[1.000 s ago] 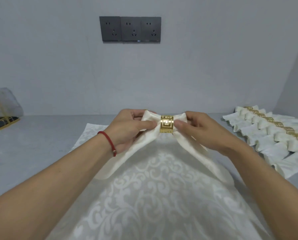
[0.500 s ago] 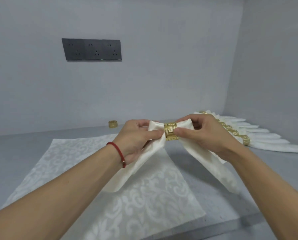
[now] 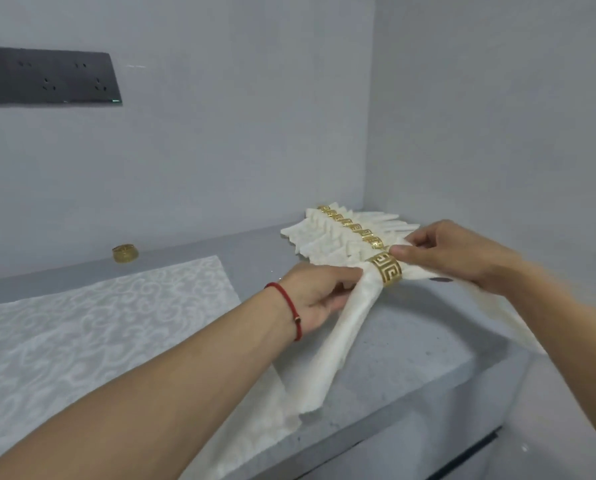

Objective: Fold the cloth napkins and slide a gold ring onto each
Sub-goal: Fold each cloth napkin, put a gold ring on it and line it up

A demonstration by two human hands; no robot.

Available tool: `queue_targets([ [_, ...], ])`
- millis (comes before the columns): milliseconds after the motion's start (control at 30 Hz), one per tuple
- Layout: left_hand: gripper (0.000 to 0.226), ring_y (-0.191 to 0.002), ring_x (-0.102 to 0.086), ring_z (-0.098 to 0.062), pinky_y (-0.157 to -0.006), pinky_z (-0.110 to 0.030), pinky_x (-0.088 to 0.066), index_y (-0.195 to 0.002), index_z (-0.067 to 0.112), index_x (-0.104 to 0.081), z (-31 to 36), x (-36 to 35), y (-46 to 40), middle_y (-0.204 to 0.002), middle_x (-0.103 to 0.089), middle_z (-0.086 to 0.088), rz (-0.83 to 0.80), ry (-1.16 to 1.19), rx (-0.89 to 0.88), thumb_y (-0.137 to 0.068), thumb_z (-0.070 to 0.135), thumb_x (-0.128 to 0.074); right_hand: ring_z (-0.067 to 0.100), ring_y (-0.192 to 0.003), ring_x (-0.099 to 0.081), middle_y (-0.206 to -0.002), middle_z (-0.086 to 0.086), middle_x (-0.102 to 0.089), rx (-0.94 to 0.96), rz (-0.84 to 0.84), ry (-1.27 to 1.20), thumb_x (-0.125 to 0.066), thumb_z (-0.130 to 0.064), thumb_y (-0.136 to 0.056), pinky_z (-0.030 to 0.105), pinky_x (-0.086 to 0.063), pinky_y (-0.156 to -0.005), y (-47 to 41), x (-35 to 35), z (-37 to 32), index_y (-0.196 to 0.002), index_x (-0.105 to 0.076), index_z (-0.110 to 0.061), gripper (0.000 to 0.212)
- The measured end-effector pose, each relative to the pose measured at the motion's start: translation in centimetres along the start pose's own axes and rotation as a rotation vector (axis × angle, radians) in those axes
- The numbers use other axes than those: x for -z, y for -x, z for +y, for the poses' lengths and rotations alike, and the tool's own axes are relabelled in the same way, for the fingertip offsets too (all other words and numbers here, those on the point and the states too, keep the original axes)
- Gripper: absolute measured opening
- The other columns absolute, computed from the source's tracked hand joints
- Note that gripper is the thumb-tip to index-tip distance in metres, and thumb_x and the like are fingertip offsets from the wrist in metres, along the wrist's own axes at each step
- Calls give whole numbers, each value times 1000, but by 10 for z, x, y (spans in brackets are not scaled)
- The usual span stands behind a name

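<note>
A flat patterned cloth (image 3: 92,327) is lying on the grey counter (image 3: 410,344) at the left, with a spare ring (image 3: 125,253) sitting beyond it near the wall. The left hand (image 3: 319,292), a red cord (image 3: 286,311) at its wrist, is pinching the napkin (image 3: 345,334) just left of its gold ring (image 3: 387,270). The right hand (image 3: 452,252) is pinching the napkin on the ring's other side. Both are holding it just beside the row of finished napkins (image 3: 334,237).
</note>
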State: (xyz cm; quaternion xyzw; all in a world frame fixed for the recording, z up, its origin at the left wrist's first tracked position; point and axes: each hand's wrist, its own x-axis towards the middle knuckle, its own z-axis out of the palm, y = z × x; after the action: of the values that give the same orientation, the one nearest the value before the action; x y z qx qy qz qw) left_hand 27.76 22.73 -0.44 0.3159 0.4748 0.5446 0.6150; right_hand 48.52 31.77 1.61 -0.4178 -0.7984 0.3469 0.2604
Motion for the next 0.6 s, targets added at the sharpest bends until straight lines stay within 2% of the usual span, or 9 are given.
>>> queue_targets([
  [67,24,-89,-71,-24,-74,-34,-63,-110,-6,-67,-15,-16,-25,-107,-72,-16,56,-125,-12,-86,-8,-70,15,-63,-41,-68,1,-50,-27,13,77,-73,-61,-83,30,-32,-59,-3,16,21,-87,-72,-3,58],
  [133,28,-89,-73,-24,-81,-39,-62,-103,0,-71,-26,-28,-50,-100,-75,-13,171,-393,-85,-78,6,-82,12,-59,-46,-64,-4,-54,-69,36,211,-73,-58,-85,29,-37,-58,-7,29,42,-82,-72,-10,48],
  [200,31,-88,-72,-20,-84,-34,-59,-98,8,-75,-30,-37,-69,-94,-76,-6,238,-667,-177,-73,22,-84,10,-59,-47,-62,-11,-54,-110,69,290,-72,-52,-89,27,-39,-62,-11,35,61,-78,-69,-14,40],
  [267,27,-90,-69,-17,-77,-24,-54,-97,14,-76,-28,-44,-80,-95,-74,-1,270,-839,-239,-76,30,-79,10,-58,-45,-57,-14,-50,-134,114,306,-72,-47,-90,27,-37,-61,-19,33,77,-72,-65,-14,39],
  [300,24,-90,-68,-16,-74,-23,-52,-96,15,-76,-28,-49,-88,-95,-74,1,283,-882,-254,-77,30,-77,11,-57,-44,-55,-14,-49,-140,140,320,-72,-46,-91,28,-36,-60,-24,31,86,-69,-63,-14,39],
  [367,22,-92,-68,-17,-76,-24,-55,-95,17,-77,-26,-52,-99,-96,-73,1,325,-947,-292,-76,28,-77,14,-58,-43,-57,-9,-48,-121,208,361,-73,-43,-91,29,-34,-58,-36,23,95,-67,-61,-14,38],
  [500,21,-98,-66,-22,-80,-26,-53,-97,16,-72,-27,-55,-125,-105,-69,-3,402,-1069,-386,-78,22,-77,7,-65,-50,-68,-8,-56,-120,320,393,-71,-39,-93,24,-34,-58,-58,11,110,-77,-63,-16,28],
  [600,23,-100,-63,-25,-83,-30,-53,-102,14,-66,-30,-56,-139,-108,-64,-6,414,-1128,-413,-81,18,-75,22,-72,-57,-70,-2,-60,-161,354,452,-66,-41,-95,35,-42,-64,-71,1,124,-74,-58,-16,33],
])
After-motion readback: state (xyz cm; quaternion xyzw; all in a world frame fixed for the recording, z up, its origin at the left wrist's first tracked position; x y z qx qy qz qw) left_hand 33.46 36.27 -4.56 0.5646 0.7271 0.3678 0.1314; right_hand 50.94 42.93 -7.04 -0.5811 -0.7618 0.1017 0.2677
